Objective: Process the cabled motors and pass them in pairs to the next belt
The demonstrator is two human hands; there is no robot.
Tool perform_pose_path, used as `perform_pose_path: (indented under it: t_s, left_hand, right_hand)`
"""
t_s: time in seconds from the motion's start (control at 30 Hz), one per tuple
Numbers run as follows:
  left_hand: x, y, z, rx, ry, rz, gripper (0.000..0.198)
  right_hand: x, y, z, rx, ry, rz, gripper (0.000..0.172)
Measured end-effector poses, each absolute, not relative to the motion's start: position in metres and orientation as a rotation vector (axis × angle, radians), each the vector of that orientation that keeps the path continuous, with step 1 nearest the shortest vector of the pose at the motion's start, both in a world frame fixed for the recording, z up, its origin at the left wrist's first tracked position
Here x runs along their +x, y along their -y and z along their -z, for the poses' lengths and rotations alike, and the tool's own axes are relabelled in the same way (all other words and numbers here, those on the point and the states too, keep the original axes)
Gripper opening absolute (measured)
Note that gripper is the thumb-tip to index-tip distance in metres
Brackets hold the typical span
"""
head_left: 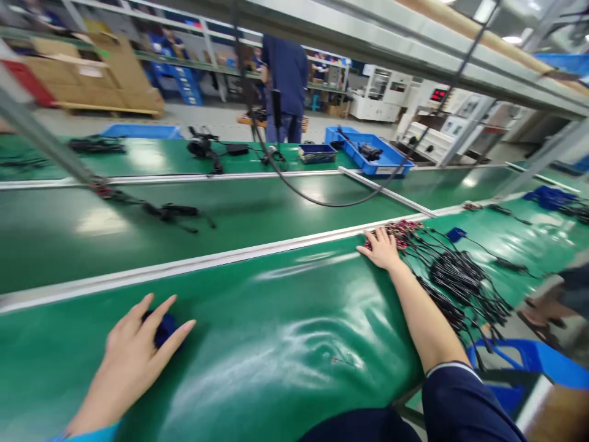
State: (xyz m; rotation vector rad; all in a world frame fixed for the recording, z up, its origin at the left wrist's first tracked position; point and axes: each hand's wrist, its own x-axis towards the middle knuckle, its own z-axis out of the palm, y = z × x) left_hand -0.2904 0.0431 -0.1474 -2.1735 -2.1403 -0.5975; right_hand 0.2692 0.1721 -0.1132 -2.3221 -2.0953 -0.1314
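Observation:
My left hand (131, 350) is over the green bench mat (257, 344) at the lower left, its fingers spread. Just beyond its palm lies a small dark blue object (165, 329), partly hidden by the fingers; I cannot tell its kind or whether the hand touches it. My right hand (383, 250) reaches far forward to the right, fingers apart, at the red-and-black ends (405, 232) of a pile of black cables (455, 273). Its fingertips seem to rest on the nearest ends. A tiny loose wire piece (339, 360) lies on the mat between the hands.
A white rail (276, 247) borders the mat's far side. Beyond it, more black cables (172, 212) and blue bins (372, 153) lie on the benches. A dark cable (317, 201) hangs in a loop ahead. A blue stool (543, 362) stands at lower right; a person (285, 80) stands opposite.

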Motion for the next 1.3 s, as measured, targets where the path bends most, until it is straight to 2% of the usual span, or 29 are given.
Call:
perform_pose_path:
  t_s: [0.17,0.3,0.43,0.5,0.6,0.8,0.97,1.13,1.3]
  left_hand:
    - [-0.293,-0.036,0.135,-2.122,2.311,0.589,0.074]
    - [-0.283,-0.03,0.12,-1.836,2.337,0.559,0.068]
    - [-0.248,-0.027,0.108,-1.991,2.066,0.581,0.062]
    - [-0.23,-0.024,0.107,-2.214,1.926,0.522,0.059]
    - [-0.213,-0.022,0.111,-2.455,1.784,0.45,0.062]
    - [-0.208,-0.021,0.119,-2.473,1.786,0.416,0.068]
    - [-0.203,-0.017,0.122,-2.488,1.759,0.398,0.07]
    - [-0.2,-0.014,0.123,-2.523,1.772,0.404,0.066]
    - [-0.2,-0.018,0.123,-2.535,1.795,0.424,0.07]
  right_hand:
    - [0.286,-0.187,0.12,-2.329,2.005,0.308,0.075]
    - [0.244,-0.196,0.116,-1.889,2.081,0.559,0.071]
    - [0.131,-0.217,0.098,-1.415,2.294,0.237,0.047]
    - [0.061,-0.235,0.091,-1.345,2.356,-0.038,0.042]
    - [-0.036,-0.268,0.09,-1.392,2.363,-0.292,0.044]
    - [-0.167,-0.33,0.101,-1.631,2.238,-0.414,0.057]
    - [-0.213,-0.36,0.11,-1.759,2.194,-0.441,0.067]
    - [-0.215,-0.373,0.119,-1.719,2.213,-0.389,0.041]
    - [-0.2,-0.373,0.121,-1.622,2.155,-0.393,0.041]
